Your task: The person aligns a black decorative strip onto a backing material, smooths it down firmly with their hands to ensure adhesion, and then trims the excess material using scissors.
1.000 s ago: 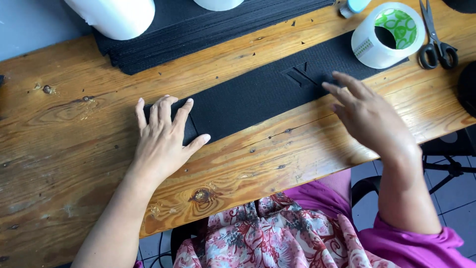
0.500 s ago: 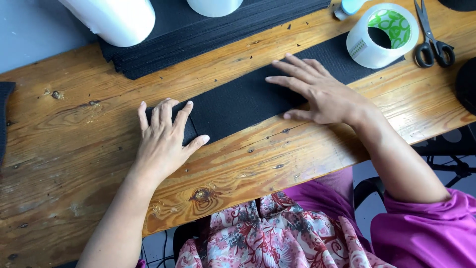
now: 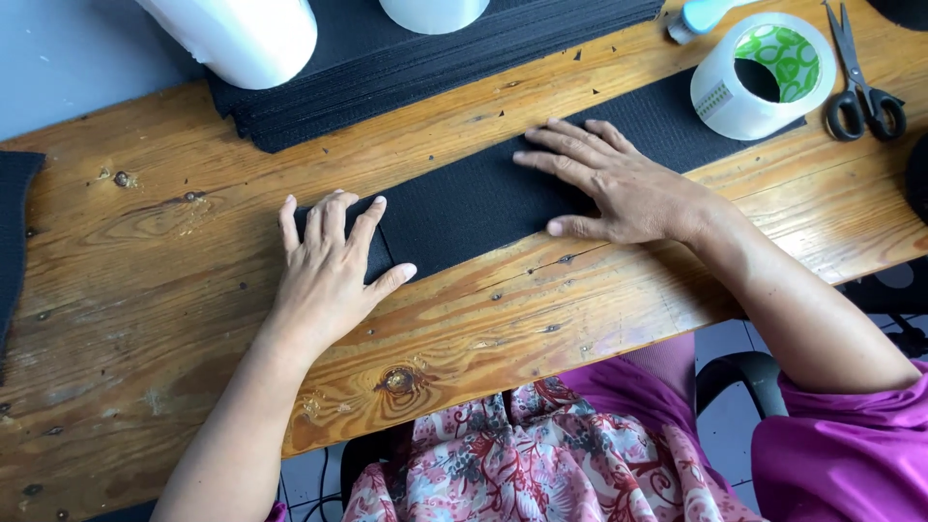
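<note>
One long black strip of textured fabric [image 3: 483, 198] lies slantwise across the middle of the worn wooden surface [image 3: 145, 319], running from centre left up toward the upper right. Two hands press it flat: the left hand [image 3: 329, 275] sits on its left end with fingers spread wide, and the right hand [image 3: 619, 184] lies open, palm down, near the strip's middle, gripping nothing. Above them, along the top of the frame, rests one stack of black sheets [image 3: 416, 68], with two white rounded objects [image 3: 242, 34] on it, cut off by the frame edge, possibly rolls. At the upper right stand one roll of clear tape [image 3: 759, 82] overlapping the strip's far end, one pair of black scissors [image 3: 860, 82], and one pale blue tool [image 3: 701, 14].
</note>
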